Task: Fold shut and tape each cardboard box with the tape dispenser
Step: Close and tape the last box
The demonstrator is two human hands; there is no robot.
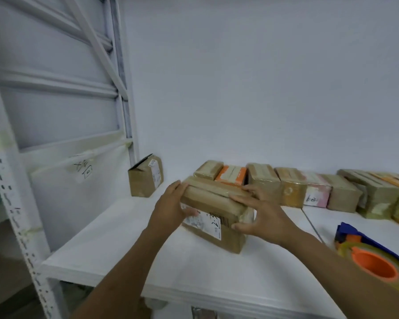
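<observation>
Box (213,212) is lying mid-table (129,245), long axis running 10 to 4 o'clock, flaps down. Left hand (171,203) is bracing the 10 o'clock end, fingers straight and together, thumb on the labelled side. Right hand (260,215) is pressing the 4 o'clock end, fingers spread flat over the top. Tape dispenser (373,256) is sitting at 4 o'clock from the box, apart from it and nearer the right hand, so I am judging that hand the one to fetch it.
</observation>
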